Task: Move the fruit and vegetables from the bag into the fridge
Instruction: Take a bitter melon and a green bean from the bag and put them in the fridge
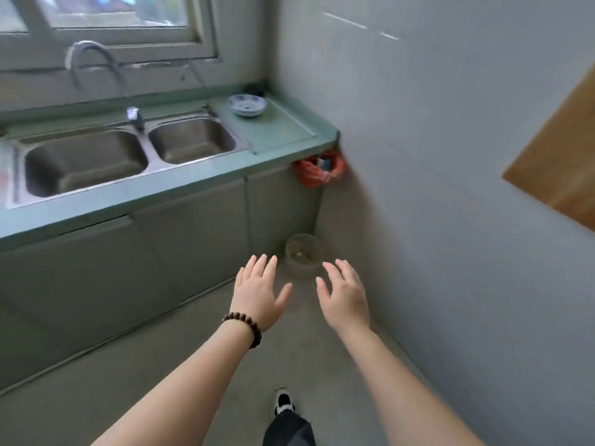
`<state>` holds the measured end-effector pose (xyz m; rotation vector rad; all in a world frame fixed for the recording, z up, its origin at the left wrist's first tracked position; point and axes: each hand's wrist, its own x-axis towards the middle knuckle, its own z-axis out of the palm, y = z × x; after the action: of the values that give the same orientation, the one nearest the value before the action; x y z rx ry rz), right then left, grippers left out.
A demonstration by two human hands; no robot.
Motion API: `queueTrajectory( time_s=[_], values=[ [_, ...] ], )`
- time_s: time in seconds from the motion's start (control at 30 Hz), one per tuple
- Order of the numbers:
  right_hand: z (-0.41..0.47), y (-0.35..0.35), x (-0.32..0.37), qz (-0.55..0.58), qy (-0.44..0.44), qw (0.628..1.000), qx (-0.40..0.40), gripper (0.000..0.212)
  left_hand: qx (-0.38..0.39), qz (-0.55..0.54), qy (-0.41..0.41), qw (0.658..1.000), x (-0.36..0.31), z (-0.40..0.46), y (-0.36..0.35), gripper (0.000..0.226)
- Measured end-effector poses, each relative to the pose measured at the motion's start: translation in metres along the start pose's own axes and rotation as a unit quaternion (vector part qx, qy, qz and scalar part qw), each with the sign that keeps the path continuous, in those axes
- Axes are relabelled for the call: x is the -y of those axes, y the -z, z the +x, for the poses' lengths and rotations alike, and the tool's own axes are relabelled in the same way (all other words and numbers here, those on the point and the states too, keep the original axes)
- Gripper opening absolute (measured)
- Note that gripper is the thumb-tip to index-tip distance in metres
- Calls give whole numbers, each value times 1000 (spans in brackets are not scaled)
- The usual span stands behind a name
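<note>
My left hand (257, 292), with a dark bead bracelet at the wrist, is stretched out in front of me, fingers spread, holding nothing. Beside it my right hand (346, 292) is also open and empty. Both hover over the grey floor in a kitchen corner. An orange plastic bag (314, 172) hangs under the right end of the green counter (283, 130), with something blue showing inside. No fridge, fruit or vegetables are in view.
A steel double sink (128, 156) with a curved tap sits in the counter under a window. A blue-and-white dish (247, 105) rests at the counter's far right. A small round bin (304, 255) stands on the floor in the corner. A wooden panel (560, 169) juts in at right.
</note>
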<state>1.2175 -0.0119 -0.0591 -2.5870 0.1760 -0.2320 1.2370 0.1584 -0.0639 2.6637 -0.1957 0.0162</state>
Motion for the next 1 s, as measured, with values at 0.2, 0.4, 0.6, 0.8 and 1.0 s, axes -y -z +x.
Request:
queueTrajectory(
  time_s=[0.2,0.4,0.6,0.8,1.0],
  values=[
    [80,-52,69,30,117,989,83,42,-70,3,127,989,72,38,37,67],
    [145,-98,141,48,218,963,148,41,-145,14,249,958,130,64,81,66],
    [169,-148,219,63,310,925,211,41,-190,32,341,920,182,57,114,65],
    [169,-196,296,85,369,888,262,41,-221,52,427,875,243,34,150,76],
    [157,-248,374,111,402,864,282,37,-246,47,468,847,315,17,179,67]
  ],
)
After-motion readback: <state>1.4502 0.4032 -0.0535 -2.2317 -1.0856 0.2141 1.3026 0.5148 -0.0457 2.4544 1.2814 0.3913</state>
